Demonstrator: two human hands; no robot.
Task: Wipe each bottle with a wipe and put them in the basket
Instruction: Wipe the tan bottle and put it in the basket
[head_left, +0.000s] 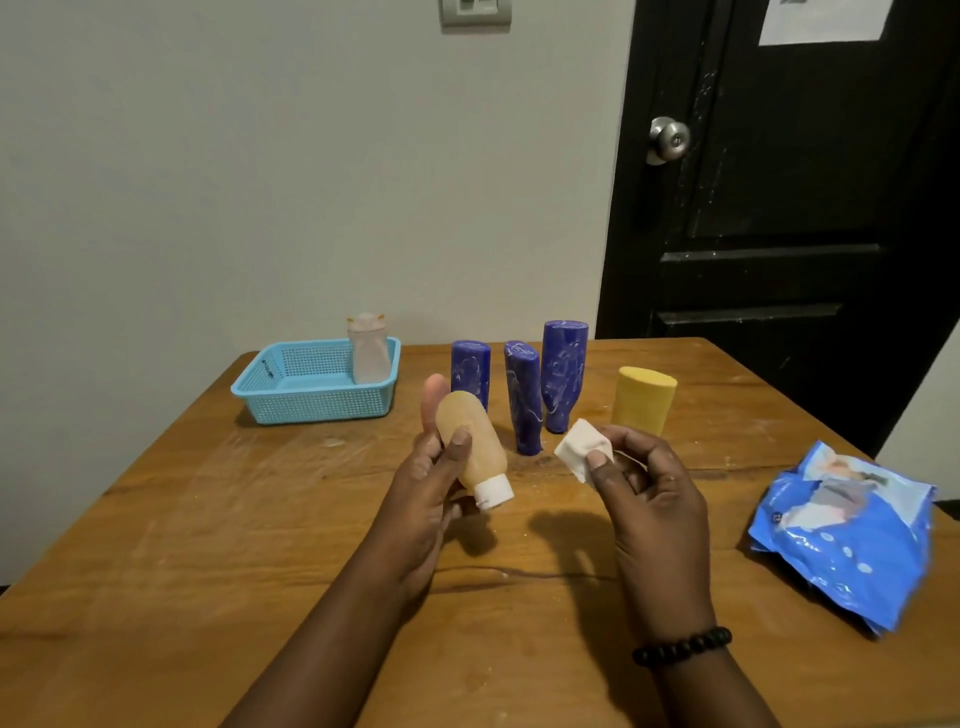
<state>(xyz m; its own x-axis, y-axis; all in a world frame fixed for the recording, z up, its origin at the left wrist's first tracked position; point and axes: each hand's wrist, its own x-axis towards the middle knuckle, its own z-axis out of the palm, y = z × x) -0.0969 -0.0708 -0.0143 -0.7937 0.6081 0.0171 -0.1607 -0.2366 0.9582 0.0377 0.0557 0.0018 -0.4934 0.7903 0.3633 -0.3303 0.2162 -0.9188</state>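
My left hand (423, 486) grips an orange bottle (470, 444) with a white cap, tilted cap-down above the table. Just to its right, my right hand (649, 499) pinches a folded white wipe (582, 449), apart from the bottle. Three blue bottles (524, 397) stand cap-down in a row behind my hands, and a yellow bottle (644, 399) stands to their right. At the back left sits a light blue basket (291, 395) with a pale translucent bottle (369, 349) standing in its right corner.
A blue pack of wipes (844, 535) lies at the right edge of the wooden table (208, 545). Behind the table are a white wall and a black door (789, 182) with a metal knob.
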